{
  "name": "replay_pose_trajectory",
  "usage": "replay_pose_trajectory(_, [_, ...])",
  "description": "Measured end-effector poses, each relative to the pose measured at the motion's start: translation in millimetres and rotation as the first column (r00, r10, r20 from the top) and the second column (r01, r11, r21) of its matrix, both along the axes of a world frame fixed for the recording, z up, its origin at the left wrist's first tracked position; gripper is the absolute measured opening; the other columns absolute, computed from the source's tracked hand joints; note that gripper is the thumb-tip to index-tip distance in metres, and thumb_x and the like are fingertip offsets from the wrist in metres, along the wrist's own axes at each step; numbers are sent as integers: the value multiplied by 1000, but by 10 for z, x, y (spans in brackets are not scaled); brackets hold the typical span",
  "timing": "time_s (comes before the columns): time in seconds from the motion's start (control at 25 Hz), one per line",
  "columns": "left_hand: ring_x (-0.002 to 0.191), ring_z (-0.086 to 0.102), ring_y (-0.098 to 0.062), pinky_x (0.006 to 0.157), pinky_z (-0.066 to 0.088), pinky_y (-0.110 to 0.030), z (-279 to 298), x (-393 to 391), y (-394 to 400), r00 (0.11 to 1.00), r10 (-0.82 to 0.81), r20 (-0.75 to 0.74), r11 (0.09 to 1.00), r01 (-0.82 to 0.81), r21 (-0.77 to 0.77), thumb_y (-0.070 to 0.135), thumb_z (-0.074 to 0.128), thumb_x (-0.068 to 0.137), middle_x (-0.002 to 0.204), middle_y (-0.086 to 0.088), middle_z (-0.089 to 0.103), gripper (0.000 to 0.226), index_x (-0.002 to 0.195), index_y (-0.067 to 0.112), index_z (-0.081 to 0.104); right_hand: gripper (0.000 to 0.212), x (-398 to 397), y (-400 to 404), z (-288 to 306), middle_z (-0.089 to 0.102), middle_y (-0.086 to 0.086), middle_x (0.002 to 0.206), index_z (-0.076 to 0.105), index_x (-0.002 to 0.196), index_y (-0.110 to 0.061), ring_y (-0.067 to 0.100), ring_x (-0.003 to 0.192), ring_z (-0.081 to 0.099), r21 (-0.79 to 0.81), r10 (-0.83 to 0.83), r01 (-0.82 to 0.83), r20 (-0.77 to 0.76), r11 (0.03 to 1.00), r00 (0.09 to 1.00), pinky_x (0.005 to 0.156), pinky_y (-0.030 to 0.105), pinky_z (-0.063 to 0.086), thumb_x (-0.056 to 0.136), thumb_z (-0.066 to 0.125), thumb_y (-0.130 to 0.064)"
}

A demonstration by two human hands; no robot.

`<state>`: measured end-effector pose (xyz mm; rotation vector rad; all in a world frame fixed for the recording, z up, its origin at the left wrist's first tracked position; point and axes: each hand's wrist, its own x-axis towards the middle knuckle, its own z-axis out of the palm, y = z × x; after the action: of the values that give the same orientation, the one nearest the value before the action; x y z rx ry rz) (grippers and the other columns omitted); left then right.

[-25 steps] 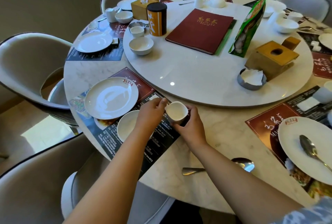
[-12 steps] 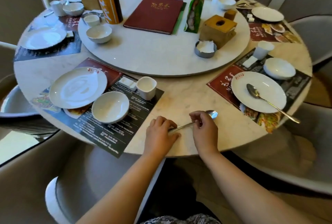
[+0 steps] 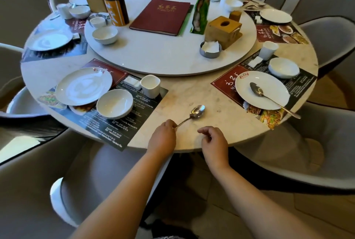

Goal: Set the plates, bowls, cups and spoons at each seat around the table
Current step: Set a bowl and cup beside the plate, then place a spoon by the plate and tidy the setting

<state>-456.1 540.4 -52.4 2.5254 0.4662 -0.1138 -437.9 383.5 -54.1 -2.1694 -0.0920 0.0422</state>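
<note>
A: where's the shiny metal spoon [image 3: 194, 114]?

B: on bare marble by the near table edge, left hand [image 3: 163, 137] pinching its handle tip. Right hand [image 3: 214, 141] loosely curled beside it, holding nothing.

A: anything close?

B: square white cup [image 3: 150, 86] and round white bowl [image 3: 114, 103] on the dark placemat [image 3: 123, 123] to the left.

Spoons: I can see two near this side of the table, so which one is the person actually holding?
The spoon lying on the bare marble: the left hand pinches its handle. The other spoon rests untouched on the right-hand plate.
</note>
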Motion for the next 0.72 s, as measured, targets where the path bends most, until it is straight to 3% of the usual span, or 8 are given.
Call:
replay_pose_trajectory(0.16, [88, 61, -22, 63, 40, -32, 225, -544, 76, 956, 224, 191, 974, -218, -56, 31, 40, 100, 99, -2, 65, 20, 112, 19, 51, 31, -196, 143, -32, 57, -10, 101, 66, 93, -24, 10, 108, 51, -64, 109, -108, 15, 992, 994, 94, 26, 47, 86, 50, 1])
replay_pose_trajectory(0.24, [79, 59, -19, 60, 40, -32, 331, -774, 260, 900, 331, 285, 943, -307, -125, 33, 43, 99, 90, 2, 63, 15, 104, 21, 51, 32, -266, 332, -31, 59, -6, 101, 67, 90, -24, 15, 110, 52, -60, 155, -154, 25, 986, 988, 96, 29, 46, 82, 51, 3])
replay_pose_trajectory(0.32, [78, 58, -20, 62, 42, -34, 372, -898, 520, 840, 411, 354, 912, -373, -171, 31, 47, 98, 88, 1, 63, 14, 100, 19, 52, 32, -319, 585, -23, 61, -2, 103, 67, 88, -23, 17, 110, 52, -71, 214, -211, 32, 975, 976, 93, 23, 41, 80, 50, 3])
replay_pose_trajectory(0.52, [77, 52, -21, 66, 35, -31, 343, -1112, 1526, 759, 542, 362, 840, -499, -211, 25, 47, 98, 94, -9, 60, 15, 101, 11, 52, 33, -548, 1608, 100, 61, 2, 104, 70, 91, -19, 16, 102, 57, -3, 335, -336, 71, 942, 940, 87, 19, 41, 79, 49, 4])
replay_pose_trajectory(0.64, [76, 52, -16, 69, 34, -29, 337, -1124, 2170, 786, 538, 305, 843, -491, -221, 20, 44, 99, 101, -9, 58, 16, 106, 8, 51, 32, -687, 2231, 124, 63, 4, 104, 71, 92, -17, 15, 98, 60, 30, 345, -349, 95, 937, 934, 87, 17, 42, 81, 50, 5])
replay_pose_trajectory(0.72, [91, 57, -25, 74, 37, -31, 294, -1068, 2609, 816, 509, 275, 860, -467, -205, 18, 43, 98, 109, -13, 58, 19, 111, 6, 52, 32, -770, 2645, 84, 63, 4, 106, 71, 94, -16, 15, 103, 60, 18, 359, -362, 93, 932, 929, 90, 14, 40, 83, 50, 5])
